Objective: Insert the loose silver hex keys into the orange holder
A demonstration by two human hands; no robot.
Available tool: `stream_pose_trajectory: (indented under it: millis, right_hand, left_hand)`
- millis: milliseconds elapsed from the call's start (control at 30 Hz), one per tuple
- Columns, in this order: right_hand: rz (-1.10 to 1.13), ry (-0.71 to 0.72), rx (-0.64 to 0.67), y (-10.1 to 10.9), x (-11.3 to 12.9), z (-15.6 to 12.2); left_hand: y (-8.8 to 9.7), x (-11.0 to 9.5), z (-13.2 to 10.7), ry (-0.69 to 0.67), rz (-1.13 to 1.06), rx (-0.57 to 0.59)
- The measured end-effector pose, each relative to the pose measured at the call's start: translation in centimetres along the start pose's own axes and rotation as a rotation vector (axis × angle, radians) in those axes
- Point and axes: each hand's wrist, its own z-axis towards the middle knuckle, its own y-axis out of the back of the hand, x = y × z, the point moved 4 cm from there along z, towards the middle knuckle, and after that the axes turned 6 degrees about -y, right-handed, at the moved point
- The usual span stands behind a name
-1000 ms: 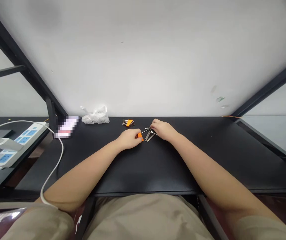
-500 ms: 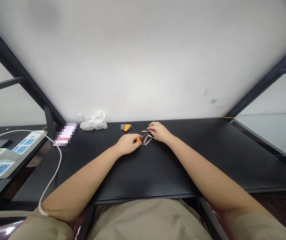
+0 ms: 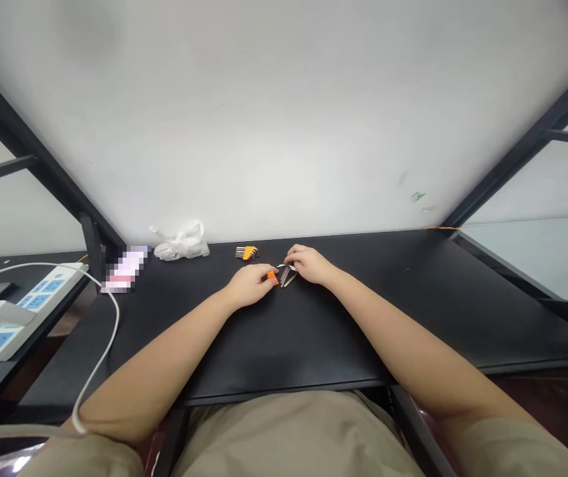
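My left hand point(image 3: 248, 285) rests on the black table point(image 3: 314, 324) with its fingers closed on a small orange holder point(image 3: 273, 279). My right hand point(image 3: 306, 263) is just to the right, fingers pinched on one of several loose silver hex keys point(image 3: 288, 274) lying between the two hands. A second orange holder filled with hex keys point(image 3: 247, 252) lies apart, farther back near the wall.
A crumpled white plastic bag point(image 3: 179, 244) sits at the back left by the wall. A white power strip point(image 3: 10, 315) with a white cable point(image 3: 102, 344) lies on the neighbouring desk at left. Black frame posts rise on both sides.
My hands and the keys stay together on the table. The view has tilted slightly, and my right hand's fingers have closed in on the loose keys.
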Motion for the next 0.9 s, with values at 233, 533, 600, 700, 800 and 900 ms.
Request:
stream_pose_trajectory:
  millis: [233, 533, 600, 700, 800, 900]
  right_hand:
    - [-0.008, 0.070, 0.171, 1.4, 2.2, -1.1]
    - [0.009, 0.060, 0.336, 2.7, 3.4, -3.0]
    - [0.026, 0.048, 0.341, 2.6, 3.5, -3.0]
    - [0.054, 0.044, 0.350, 2.3, 3.7, -2.9]
    - [0.049, 0.042, 0.338, 2.0, 3.7, -2.6]
    - [0.030, 0.038, 0.301, 1.6, 3.5, -2.3]
  left_hand:
    - [0.2, 0.5, 0.2, 0.059, -0.050, -0.096]
    - [0.2, 0.7, 0.0, 0.102, -0.143, -0.100]
    - [0.3, 0.7, 0.0, 0.119, -0.152, -0.106]
    - [0.2, 0.8, 0.0, 0.147, -0.167, -0.099]
    - [0.1, 1.0, 0.0, 0.151, -0.167, -0.097]
    - [0.0, 1.1, 0.1, 0.140, -0.166, -0.102]
